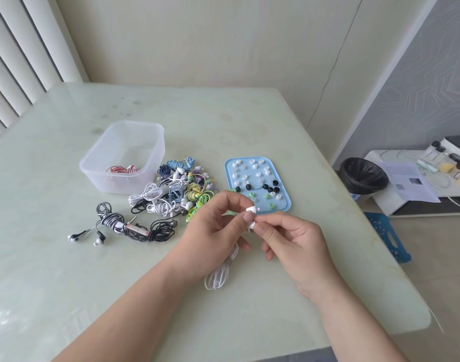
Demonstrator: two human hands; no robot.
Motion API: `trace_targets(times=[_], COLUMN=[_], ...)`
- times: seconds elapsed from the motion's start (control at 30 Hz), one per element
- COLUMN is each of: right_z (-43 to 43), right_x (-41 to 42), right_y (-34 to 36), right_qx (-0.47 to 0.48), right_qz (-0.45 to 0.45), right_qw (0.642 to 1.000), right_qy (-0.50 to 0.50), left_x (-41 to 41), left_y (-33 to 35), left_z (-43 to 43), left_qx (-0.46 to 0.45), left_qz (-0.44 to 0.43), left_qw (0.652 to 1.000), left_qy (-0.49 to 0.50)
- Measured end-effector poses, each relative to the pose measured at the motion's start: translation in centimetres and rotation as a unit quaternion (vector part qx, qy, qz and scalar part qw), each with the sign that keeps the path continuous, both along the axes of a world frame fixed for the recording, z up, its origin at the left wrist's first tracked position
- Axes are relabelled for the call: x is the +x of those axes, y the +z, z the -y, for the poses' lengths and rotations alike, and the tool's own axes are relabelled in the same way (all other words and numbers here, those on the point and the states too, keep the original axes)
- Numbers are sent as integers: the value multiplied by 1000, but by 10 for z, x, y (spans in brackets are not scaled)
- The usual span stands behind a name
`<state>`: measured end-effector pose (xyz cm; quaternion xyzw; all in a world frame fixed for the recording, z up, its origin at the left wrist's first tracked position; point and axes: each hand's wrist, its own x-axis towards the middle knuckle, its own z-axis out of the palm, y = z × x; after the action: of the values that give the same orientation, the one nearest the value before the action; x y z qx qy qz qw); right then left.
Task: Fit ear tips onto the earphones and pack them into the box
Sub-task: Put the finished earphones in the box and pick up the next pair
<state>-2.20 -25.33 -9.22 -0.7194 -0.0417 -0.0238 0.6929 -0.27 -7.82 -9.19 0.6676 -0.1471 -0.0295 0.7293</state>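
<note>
Currently my left hand [213, 227] and right hand [291, 241] pinch one white earphone [251, 210] above the desk [66, 257]; I judge fitting under way. Box [124, 137] at 10 o'clock holds one set; the earphone pile [176, 194] at 11 o'clock is unpacked.

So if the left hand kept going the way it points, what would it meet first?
Probably the blue tray, just beyond the left hand, though the hand's height above it is unclear.

Bright, soft daylight; glare on the glossy table [66, 257]; wide-angle bending at the edges.
</note>
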Motion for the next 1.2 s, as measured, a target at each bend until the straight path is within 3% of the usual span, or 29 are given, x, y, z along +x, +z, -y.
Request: trace_targets(times=[0.23, 0.4, 0.57, 0.7, 0.8, 0.93, 1.2], right_z=[-5, -9, -17, -12, -1, -5, -19], right_x=[-4, 2, 16, 27, 49, 65, 73], right_y=[-1, 0, 7, 24, 32, 36, 35], right_qx=[-57, -87, -151, -147, -309, -495, -573], right_qz=[87, 86, 133, 97, 88, 35, 17], right_qw=[994, 990, 979, 984, 943, 866, 817], right_qy=[-41, -64, -14, -31, -87, -64, -62], left_x=[3, 5, 7, 8, 9, 11, 11], left_y=[2, 2, 2, 3, 3, 3, 4], left_z=[-6, -8, -10, -9, -8, -9, -9], left_qx=[-28, -41, -89, -103, -112, -117, -119], left_qz=[-26, -49, -94, -108, -123, -126, -132], left_qw=[999, 998, 991, 988, 985, 984, 984], left_qy=[-14, -3, 24, 42, 39, 36, 34])
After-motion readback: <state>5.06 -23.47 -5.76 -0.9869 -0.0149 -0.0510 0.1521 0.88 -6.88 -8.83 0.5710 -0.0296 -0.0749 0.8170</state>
